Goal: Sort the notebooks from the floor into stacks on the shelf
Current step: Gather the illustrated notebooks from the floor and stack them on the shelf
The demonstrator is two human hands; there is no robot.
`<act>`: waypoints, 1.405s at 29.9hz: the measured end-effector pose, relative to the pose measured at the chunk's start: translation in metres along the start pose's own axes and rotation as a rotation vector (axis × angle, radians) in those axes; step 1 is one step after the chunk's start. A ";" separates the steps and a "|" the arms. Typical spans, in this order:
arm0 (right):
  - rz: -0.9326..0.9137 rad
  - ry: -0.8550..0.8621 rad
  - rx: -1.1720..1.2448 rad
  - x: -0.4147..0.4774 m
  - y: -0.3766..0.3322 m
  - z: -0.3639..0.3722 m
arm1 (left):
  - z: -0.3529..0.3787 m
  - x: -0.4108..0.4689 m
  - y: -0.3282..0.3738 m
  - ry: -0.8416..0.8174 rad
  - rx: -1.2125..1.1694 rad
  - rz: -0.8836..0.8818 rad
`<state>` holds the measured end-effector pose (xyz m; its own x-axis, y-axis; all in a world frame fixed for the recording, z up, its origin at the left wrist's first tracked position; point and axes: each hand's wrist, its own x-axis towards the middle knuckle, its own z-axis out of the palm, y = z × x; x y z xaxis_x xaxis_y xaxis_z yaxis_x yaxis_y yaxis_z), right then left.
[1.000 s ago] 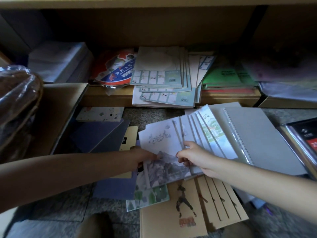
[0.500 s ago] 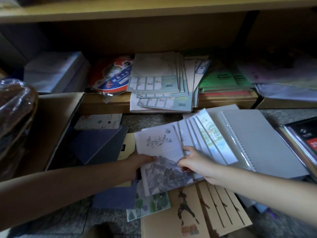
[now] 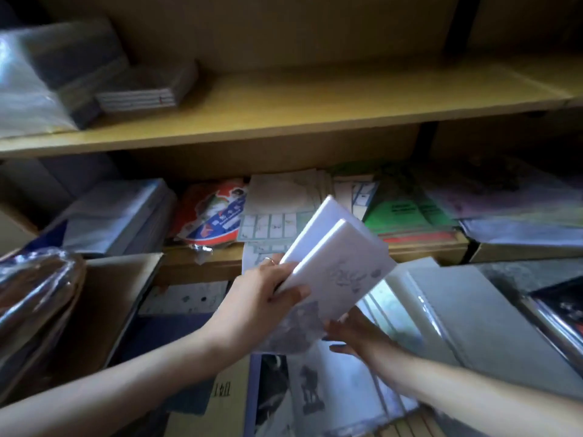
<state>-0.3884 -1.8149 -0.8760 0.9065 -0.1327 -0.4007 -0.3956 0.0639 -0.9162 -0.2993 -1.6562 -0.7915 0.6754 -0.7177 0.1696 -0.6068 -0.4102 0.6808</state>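
Observation:
My left hand [image 3: 262,298] grips a small bundle of white notebooks [image 3: 337,266] with a grey drawing on the cover, lifted off the floor and tilted up toward the shelves. My right hand [image 3: 353,332] sits just under the bundle's lower corner with fingers spread, touching it. More notebooks [image 3: 394,307] lie fanned out on the floor beneath. The wooden upper shelf [image 3: 299,102] is bare in its middle. The lower shelf holds a stack of pale notebooks with barcode strips [image 3: 277,212] and green notebooks [image 3: 407,212].
Dark stacks [image 3: 145,86] and plastic wrap sit at the upper shelf's left. A red and blue packet [image 3: 214,216] and wrapped white stacks [image 3: 113,216] fill the lower shelf's left. A cardboard box [image 3: 116,298] stands left; a grey spiral notebook [image 3: 473,313] lies right.
The white notebooks have come up off the floor pile into my left hand. My right hand let go of the fan and dropped under the bundle. The view tilted up to the upper shelf.

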 end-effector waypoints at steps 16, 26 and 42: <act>-0.339 -0.046 0.282 0.010 -0.134 0.045 | -0.123 0.039 0.019 0.569 -0.405 -0.075; -0.552 0.112 0.102 0.041 -0.193 0.054 | -0.133 -0.003 0.026 0.446 -0.715 -0.333; -0.599 0.198 -1.251 0.181 -0.296 0.054 | -0.241 0.147 -0.057 0.930 -1.035 -0.443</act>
<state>-0.0997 -1.8047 -0.6772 0.9882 0.0323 0.1499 0.0768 -0.9503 -0.3017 -0.0643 -1.6027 -0.6337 0.9881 0.1375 -0.0690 0.0131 0.3716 0.9283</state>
